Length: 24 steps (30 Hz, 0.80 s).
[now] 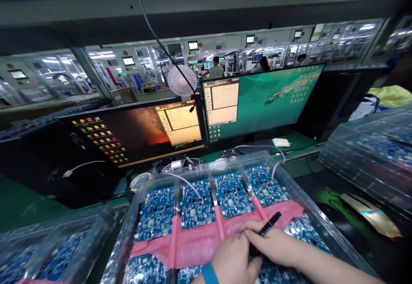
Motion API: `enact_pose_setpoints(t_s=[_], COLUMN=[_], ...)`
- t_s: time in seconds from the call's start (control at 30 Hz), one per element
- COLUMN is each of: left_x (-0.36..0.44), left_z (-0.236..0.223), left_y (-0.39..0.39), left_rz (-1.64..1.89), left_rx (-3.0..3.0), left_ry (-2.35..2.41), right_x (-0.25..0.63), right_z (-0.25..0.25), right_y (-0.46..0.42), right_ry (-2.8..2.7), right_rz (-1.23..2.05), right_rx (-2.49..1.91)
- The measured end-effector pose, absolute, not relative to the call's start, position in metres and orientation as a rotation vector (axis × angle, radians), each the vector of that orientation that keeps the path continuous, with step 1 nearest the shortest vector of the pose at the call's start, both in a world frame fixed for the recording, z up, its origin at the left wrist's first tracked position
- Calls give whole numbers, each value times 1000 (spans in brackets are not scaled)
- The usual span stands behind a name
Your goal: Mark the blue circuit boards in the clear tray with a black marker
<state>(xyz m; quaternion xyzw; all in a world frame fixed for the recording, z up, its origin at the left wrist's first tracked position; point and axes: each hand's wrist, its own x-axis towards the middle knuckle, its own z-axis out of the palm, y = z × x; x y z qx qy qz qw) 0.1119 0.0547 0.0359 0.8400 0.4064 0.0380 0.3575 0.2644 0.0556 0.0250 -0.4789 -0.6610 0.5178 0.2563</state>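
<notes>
A black marker pen point(269, 225) sticks up from my right hand point(272, 243), whose fingers are closed around it. My left hand point(233, 256), wearing a blue wristband point(210, 274), is curled against the right one; whatever lies in its fingers is hidden. Both hands are over the near right half of a clear plastic tray point(317, 215). Blue circuit boards point(233, 194) fill its compartments in two rows. A pink strip point(195, 247) runs across the tray's middle, over the dividers. Thin white cables point(189, 184) reach two of the far-row boards.
Two lit monitors point(144, 131) point(264, 104) stand behind the tray, with a small white fan point(182, 80) above. A gold mouse point(370, 215) and stacked trays point(370, 142) are at right; another tray point(58, 241) is at left. People point(216, 68) are in the background.
</notes>
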Motion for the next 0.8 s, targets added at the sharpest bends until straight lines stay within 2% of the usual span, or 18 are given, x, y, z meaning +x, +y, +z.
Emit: enact_pose_setpoints(t_s=[0.8], left_x=[111], left_z=[37], left_y=[54], left_rz=[91], left_rx=[2145], left_ry=[1053], right_x=[265], right_z=[25], right_y=[55], right_ry=[-1812], right_rz=[1396], right_rx=[-1298])
